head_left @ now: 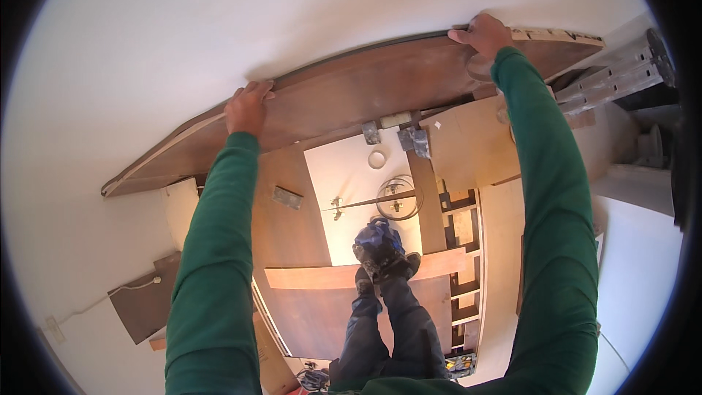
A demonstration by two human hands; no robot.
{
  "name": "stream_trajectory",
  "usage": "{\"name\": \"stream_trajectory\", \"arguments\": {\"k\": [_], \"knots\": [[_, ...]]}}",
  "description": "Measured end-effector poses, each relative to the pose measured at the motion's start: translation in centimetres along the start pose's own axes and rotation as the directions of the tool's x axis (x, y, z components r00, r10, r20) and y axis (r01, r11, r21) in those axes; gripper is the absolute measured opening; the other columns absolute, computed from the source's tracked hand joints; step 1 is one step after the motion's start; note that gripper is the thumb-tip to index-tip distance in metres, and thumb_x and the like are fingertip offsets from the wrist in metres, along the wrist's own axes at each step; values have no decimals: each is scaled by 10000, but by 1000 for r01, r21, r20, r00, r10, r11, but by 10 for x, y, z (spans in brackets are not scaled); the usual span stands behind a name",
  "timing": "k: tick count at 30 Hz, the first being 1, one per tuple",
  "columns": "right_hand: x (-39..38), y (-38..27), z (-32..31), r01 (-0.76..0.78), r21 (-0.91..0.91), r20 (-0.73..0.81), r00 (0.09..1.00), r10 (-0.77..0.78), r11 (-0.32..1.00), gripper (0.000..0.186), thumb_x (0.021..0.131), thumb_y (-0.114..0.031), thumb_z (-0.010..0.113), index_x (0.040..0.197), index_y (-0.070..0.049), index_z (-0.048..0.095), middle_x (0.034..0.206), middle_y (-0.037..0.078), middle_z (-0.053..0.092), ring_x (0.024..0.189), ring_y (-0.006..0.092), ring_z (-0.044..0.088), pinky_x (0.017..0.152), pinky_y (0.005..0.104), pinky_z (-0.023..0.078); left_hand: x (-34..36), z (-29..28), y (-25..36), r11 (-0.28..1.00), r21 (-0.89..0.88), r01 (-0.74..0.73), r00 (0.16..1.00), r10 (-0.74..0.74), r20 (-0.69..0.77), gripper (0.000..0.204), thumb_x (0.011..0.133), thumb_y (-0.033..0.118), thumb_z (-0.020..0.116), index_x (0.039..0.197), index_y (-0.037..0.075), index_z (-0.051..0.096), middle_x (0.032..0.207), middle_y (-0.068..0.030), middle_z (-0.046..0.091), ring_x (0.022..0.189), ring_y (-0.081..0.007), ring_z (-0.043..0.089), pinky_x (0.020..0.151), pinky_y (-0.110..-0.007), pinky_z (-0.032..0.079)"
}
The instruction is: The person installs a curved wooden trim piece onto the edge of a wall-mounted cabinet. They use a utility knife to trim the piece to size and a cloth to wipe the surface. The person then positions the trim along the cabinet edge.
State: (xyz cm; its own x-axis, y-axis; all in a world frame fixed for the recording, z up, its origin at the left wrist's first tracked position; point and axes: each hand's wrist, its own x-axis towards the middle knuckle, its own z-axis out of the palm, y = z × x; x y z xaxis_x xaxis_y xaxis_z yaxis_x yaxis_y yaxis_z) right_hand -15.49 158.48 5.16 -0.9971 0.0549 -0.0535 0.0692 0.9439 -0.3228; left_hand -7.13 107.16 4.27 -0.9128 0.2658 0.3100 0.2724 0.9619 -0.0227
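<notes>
A long brown wooden board spans the view on its edge, beside the white wall surface. Near its left part, my left hand is closed over the upper edge, fingers curled to the far side. Farther right, my right hand grips the same edge, with a thumb or finger along the dark strip there. Beyond that hand the edge turns pale with dark spots. A rounded brown shape below my right hand is hard to make out. Both arms, in green sleeves, are stretched far forward.
Below are a white panel with a tape roll and a cable coil, a dusty grey block, and a blue bag by my feet. A metal ladder-like frame stands right; a slatted wooden frame lies below.
</notes>
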Motion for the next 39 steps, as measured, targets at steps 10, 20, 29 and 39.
{"name": "stream_trajectory", "arguments": {"k": [10, 20, 29, 39], "knots": [[-9, -5, 12, 53, -83, -214, 974, -70, 995, 630, 847, -643, 673, 799, -15, 704, 810, 167, 699, 813, 345, 670, 825, 487, 463, 0, 5, -8, 1000, 23, 4, 999, -4, 32, 206, 876, 163, 687, 1072, 225, 714, 994, 16, 700, 868, -276, 673, 723, -442, 557], [1, -18, -9, -61, -147, 89, 993, 75, 987, 765, 839, -615, 688, 1167, 74, 649, 1196, 284, 650, 1148, 425, 607, 1018, 510, 439, -5, 18, -24, 997, 41, -70, 996, 72, -49, 181, 908, 260, 689, 1087, 260, 720, 998, 3, 709, 848, -295, 678, 720, -460, 550], [-15, -35, -18, -56, -390, 36, 996, 76, 919, 713, 874, -602, 651, 1179, 43, 651, 1253, 265, 633, 1220, 399, 575, 1076, 617, 351, -2, 22, -17, 995, 86, -58, 996, 64, -70, 154, 936, 280, 652, 1080, 271, 706, 976, 56, 703, 812, -261, 676, 698, -437, 565], [-50, -60, -22, -148, -461, -43, 989, 144, 875, 580, 932, -560, 605, 1115, -16, 691, 1139, 207, 692, 1164, 387, 603, 1050, 564, 399, -10, 22, -11, 992, 106, -61, 997, 66, -40, 206, 914, 170, 633, 1086, 272, 684, 979, 48, 686, 833, -253, 666, 699, -453, 568]]}}
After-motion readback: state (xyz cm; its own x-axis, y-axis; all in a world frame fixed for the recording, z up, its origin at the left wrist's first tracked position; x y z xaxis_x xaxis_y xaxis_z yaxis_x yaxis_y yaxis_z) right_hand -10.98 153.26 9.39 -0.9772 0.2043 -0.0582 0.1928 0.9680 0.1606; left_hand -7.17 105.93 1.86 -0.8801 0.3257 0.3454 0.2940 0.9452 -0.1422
